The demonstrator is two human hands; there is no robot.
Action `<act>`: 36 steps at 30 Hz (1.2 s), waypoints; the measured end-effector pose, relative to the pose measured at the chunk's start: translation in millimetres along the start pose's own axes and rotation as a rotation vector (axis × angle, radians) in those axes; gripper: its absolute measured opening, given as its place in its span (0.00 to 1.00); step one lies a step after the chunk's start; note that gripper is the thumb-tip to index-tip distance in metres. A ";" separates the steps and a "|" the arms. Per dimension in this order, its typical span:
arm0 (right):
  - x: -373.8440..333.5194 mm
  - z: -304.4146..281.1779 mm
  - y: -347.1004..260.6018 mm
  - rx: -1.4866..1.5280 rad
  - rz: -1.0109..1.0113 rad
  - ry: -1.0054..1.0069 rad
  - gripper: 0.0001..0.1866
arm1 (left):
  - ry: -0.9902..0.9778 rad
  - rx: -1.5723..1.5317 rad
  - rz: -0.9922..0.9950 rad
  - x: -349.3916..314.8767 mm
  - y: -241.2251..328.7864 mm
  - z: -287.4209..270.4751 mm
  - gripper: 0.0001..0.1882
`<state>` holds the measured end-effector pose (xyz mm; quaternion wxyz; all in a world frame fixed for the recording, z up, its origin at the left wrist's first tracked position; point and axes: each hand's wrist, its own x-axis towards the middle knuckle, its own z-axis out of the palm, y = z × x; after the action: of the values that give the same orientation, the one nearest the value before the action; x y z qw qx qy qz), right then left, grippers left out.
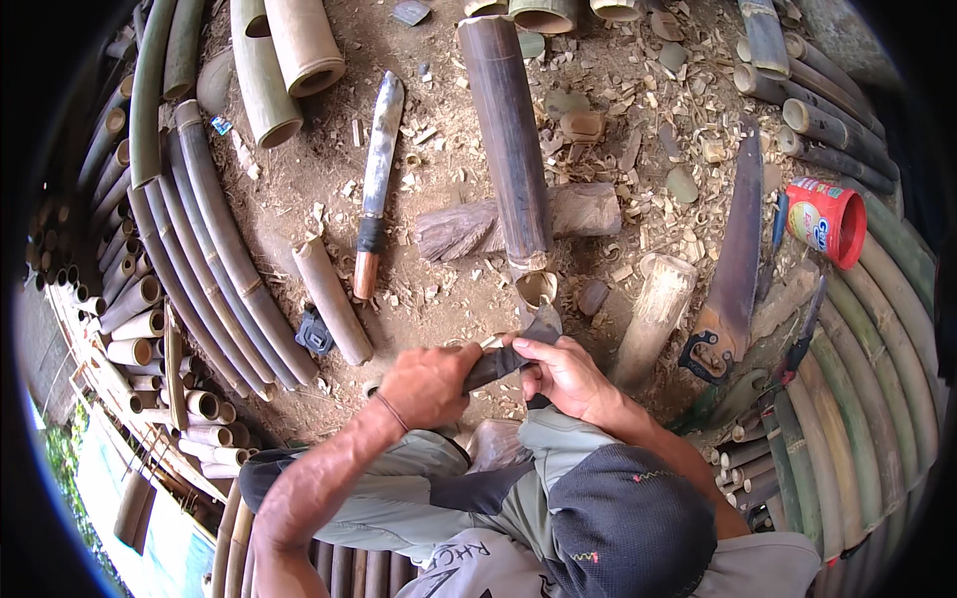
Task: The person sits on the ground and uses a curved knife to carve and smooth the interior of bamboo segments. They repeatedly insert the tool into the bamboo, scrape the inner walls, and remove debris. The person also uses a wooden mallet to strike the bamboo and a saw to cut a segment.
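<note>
Fingers of the left hand [429, 384] clench the handle of a broad grey steel knife [518, 344]; the right hand [563, 374] pinches its blade, apparently trimming the near end of the long dark brown bamboo tube [506, 140] propped across a weathered wooden block [588, 209]. Next, a controlled push along the rim.

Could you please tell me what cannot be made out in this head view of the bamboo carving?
- Knife: handle hidden inside the left hand; the right hand covers the blade's near part.
- Bamboo tube: its near end, where the blade meets it, is too small to read.
- Red can: contents out of sight.
- Stacked poles: cut off by the fisheye rim.
</note>
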<state>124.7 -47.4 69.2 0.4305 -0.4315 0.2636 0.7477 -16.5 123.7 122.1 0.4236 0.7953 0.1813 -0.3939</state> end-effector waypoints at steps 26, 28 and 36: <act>28.7 13.8 -18.1 0.738 -0.305 -0.338 0.17 | -0.036 0.646 -0.021 63.9 79.7 -117.1 0.05; 24.4 15.2 -18.3 0.906 -0.199 -0.319 0.24 | -0.112 0.799 -0.066 82.4 108.5 -122.8 0.06; 0.1 12.3 1.6 0.207 -0.085 -0.336 0.16 | -0.114 0.318 -0.135 22.0 48.6 -51.4 0.16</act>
<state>118.1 -38.7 75.2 0.5418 -0.2650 0.2447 0.7592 51.8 136.6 147.8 0.2747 0.8146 0.1455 -0.4897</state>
